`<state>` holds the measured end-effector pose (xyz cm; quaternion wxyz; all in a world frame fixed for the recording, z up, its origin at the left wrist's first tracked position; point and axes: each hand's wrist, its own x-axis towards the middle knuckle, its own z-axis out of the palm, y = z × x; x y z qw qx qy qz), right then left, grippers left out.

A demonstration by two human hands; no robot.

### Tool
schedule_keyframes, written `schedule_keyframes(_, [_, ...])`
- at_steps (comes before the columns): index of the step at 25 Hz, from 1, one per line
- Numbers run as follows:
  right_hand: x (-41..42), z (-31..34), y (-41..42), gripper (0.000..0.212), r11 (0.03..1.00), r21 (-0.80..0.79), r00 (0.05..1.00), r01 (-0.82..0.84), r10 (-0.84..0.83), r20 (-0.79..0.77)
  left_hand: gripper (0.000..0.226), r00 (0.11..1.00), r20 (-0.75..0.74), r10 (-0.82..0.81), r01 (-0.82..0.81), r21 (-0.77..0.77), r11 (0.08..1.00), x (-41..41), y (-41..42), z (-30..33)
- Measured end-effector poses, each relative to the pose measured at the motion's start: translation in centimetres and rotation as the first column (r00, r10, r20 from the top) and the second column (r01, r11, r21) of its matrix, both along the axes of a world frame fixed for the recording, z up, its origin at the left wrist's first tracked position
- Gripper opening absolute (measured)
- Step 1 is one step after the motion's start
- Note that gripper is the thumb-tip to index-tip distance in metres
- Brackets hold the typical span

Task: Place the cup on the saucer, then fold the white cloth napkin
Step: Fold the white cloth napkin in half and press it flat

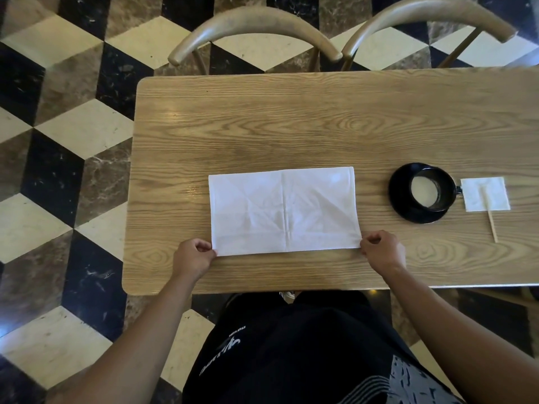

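Observation:
A white cloth napkin (284,209) lies flat on the wooden table (291,126) as a wide rectangle with creases across it. My left hand (192,256) pinches its near left corner. My right hand (382,250) pinches its near right corner. To the right, a black cup (446,191) holding a pale drink stands on a black saucer (408,212), its handle pointing right.
A small white paper napkin (485,193) lies right of the saucer with a wooden stir stick (491,223) across it. Two wooden chairs (256,27) stand at the table's far side. The table's left edge borders a tiled floor (67,135).

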<state>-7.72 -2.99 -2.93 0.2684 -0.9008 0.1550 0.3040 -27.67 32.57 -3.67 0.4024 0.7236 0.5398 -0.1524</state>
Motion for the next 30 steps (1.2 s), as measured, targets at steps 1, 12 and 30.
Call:
schedule_keyframes(1, [0.0,-0.1,0.1,0.008,1.0,-0.003,1.0,-0.001,0.001,0.007,0.012,1.0,-0.002,-0.017,0.017,0.021,1.0,0.0,-0.2,0.1])
schedule_keyframes(12, [-0.7,-0.2,1.4,0.015,0.993,-0.075,0.988,-0.096,0.104,0.111,0.022,0.983,-0.019,-0.183,0.184,0.197,0.963,0.1,-0.4,1.1])
schedule_keyframes(30, [-0.8,-9.2,25.0,0.057,0.489,-0.292,0.303,-0.822,0.809,0.503,0.07,0.614,-0.129,-0.779,0.653,0.638,0.409,9.6,1.9,-8.0])
